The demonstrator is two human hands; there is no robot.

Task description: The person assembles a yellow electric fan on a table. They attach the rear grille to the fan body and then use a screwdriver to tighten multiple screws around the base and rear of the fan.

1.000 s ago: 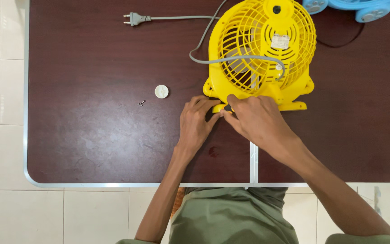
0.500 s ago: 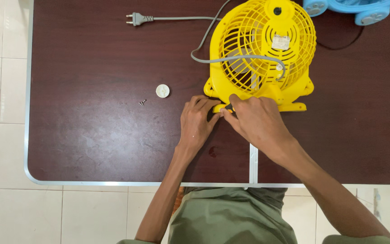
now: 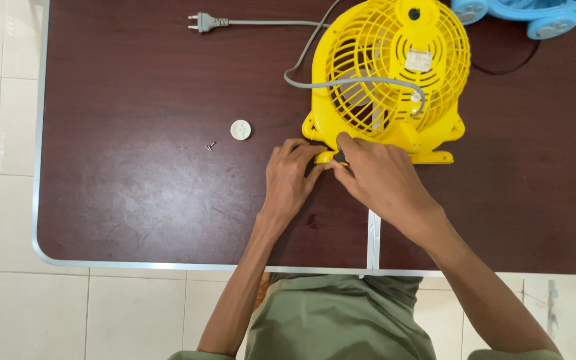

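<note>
A yellow box fan [image 3: 390, 73] lies grille-up on the dark brown table [image 3: 135, 187]. My left hand [image 3: 289, 179] rests on the table with its fingertips pinching the fan's near yellow foot [image 3: 323, 157]. My right hand [image 3: 380, 180] is closed around a small dark tool handle [image 3: 339, 157] pressed against that same foot. The tool's tip is hidden by my fingers. A grey power cord [image 3: 355, 83] runs over the grille.
The cord's plug [image 3: 201, 22] lies at the table's far edge. A small white round cap [image 3: 240, 130] and tiny loose screws [image 3: 211, 145] sit left of my hands. A blue plastic object [image 3: 521, 12] stands at the far right corner. White floor tiles surround the table.
Both hands stay at the fan's near foot. My right hand has shifted slightly, and the dark tool handle shows a little more between my fingers.
</note>
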